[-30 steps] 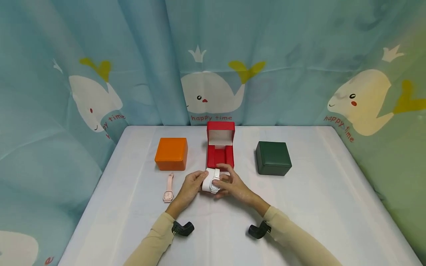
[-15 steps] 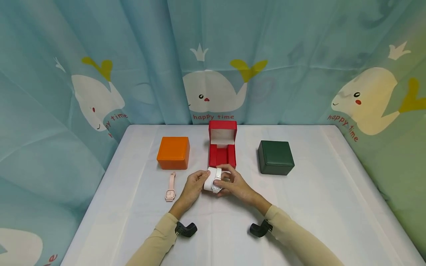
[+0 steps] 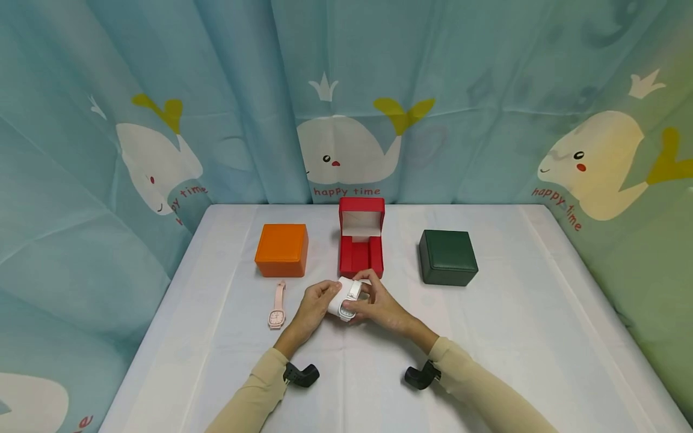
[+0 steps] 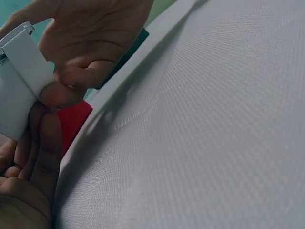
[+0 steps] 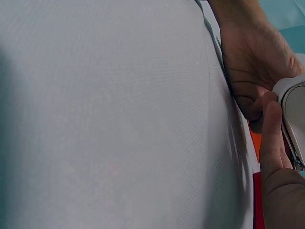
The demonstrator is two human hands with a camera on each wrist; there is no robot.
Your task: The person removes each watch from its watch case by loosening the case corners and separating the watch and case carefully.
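Observation:
A white wristwatch (image 3: 347, 311) sits around a white watch pillow (image 3: 338, 294), held above the table in front of the red box. My left hand (image 3: 313, 307) pinches the pillow's left side between thumb and fingers. From the right, my right hand (image 3: 387, 313) grips the watch, its thumb by the dial and its fingers behind. The left wrist view shows the white strap (image 4: 29, 59) with its buckle at the top, fingers of both hands meeting below it. Part of the round case (image 5: 296, 114) appears at the edge of the right wrist view.
An open red watch box (image 3: 346, 255), its lid up, stands just beyond my hands. A closed orange box (image 3: 280, 248) is to its left and a closed dark green box (image 3: 448, 257) to its right. A pink watch (image 3: 277, 317) lies left of my left hand.
The watch and pillow have tilted and come slightly lower, toward me, with the right thumb shifting along by the dial. Boxes and pink watch stay where they were.

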